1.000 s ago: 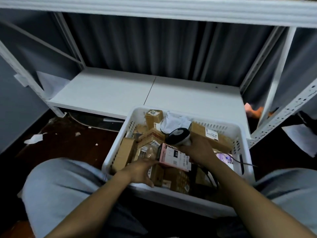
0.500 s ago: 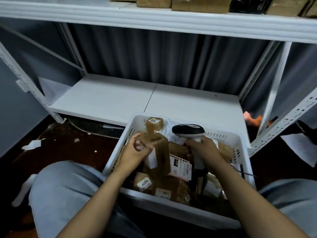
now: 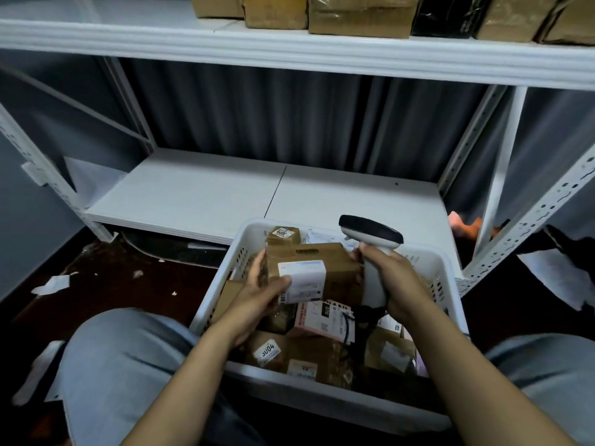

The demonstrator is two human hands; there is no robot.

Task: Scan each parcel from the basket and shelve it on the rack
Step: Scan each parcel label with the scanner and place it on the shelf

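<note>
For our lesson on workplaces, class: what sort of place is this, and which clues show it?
Probably a parcel storeroom or pickup depot: a white metal rack bearing cardboard boxes, a white basket full of labelled parcels, and a handheld barcode scanner in the right hand.

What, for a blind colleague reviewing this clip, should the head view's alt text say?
A seated person's left hand holds a labelled cardboard parcel over a white basket of parcels while the right hand grips a handheld scanner beside it. Behind stands a white rack with boxes on its upper shelf.
</note>
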